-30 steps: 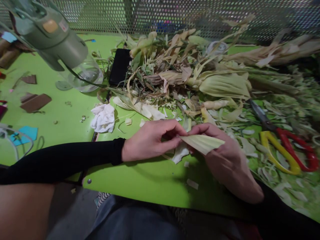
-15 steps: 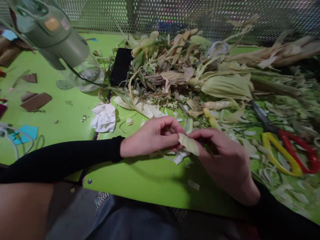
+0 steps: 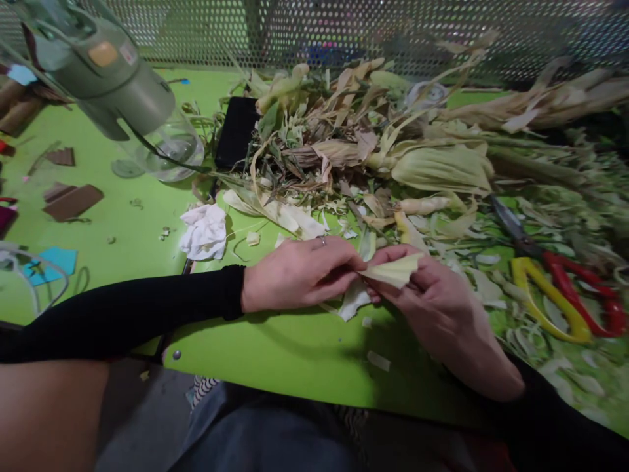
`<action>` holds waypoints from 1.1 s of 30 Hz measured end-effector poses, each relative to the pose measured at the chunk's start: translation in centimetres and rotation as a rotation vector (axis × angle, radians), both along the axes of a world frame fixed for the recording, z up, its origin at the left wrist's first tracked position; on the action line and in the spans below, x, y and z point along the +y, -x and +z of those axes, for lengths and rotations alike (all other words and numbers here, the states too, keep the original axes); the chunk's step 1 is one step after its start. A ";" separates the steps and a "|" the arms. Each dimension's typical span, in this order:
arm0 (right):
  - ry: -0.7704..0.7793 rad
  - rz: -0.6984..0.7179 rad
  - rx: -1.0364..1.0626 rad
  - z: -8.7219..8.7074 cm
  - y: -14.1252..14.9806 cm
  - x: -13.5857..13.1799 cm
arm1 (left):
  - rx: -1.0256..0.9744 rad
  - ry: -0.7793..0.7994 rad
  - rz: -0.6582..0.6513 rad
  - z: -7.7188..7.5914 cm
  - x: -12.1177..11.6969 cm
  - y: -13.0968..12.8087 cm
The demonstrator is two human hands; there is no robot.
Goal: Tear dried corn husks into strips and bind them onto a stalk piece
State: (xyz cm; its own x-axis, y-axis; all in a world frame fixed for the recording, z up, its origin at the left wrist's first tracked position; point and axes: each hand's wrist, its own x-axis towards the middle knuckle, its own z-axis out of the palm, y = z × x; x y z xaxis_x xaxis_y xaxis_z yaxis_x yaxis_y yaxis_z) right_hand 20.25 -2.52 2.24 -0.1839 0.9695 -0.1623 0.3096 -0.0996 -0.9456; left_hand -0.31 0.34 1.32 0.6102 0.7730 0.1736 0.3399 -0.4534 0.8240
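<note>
A pale yellow-green piece of corn husk (image 3: 397,270) fans out between my two hands, just above the green table. My left hand (image 3: 307,272), with a ring on one finger, pinches its narrow end. On the wider part, the fingers of my right hand (image 3: 439,311) are closed from below and behind; some of these fingers are hidden. A torn white scrap (image 3: 354,300) shows beneath the hands. Behind them lies a heap of dried and green husks (image 3: 339,154), with one large leafy husk bundle (image 3: 442,167) on it.
Scissors (image 3: 553,298) with yellow and red handles lie at the right among husk shreds. A crumpled white tissue (image 3: 203,231), a black phone-like slab (image 3: 236,133) and a grey-green bottle (image 3: 142,105) stand or lie to the left. A perforated metal screen (image 3: 206,36) borders the table's back.
The husk piece has turned and now spreads toward the right, narrowing at my left fingers. My left hand has rolled over, so its back shows. My right hand has shifted slightly right.
</note>
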 end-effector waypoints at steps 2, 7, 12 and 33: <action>-0.147 0.001 -0.066 -0.2 0.0 -0.1 | -0.106 0.132 0.045 0.1 -0.2 -0.2; -0.544 0.021 -0.355 -0.4 -0.3 -0.3 | -0.380 0.659 0.051 0.6 -0.3 -0.6; -0.483 0.010 -0.387 0.3 -0.2 -0.2 | -0.413 0.737 0.052 0.8 -0.3 -0.7; -0.344 -0.033 -0.271 0.4 0.0 -0.2 | -0.455 0.765 0.032 0.8 -0.3 -0.6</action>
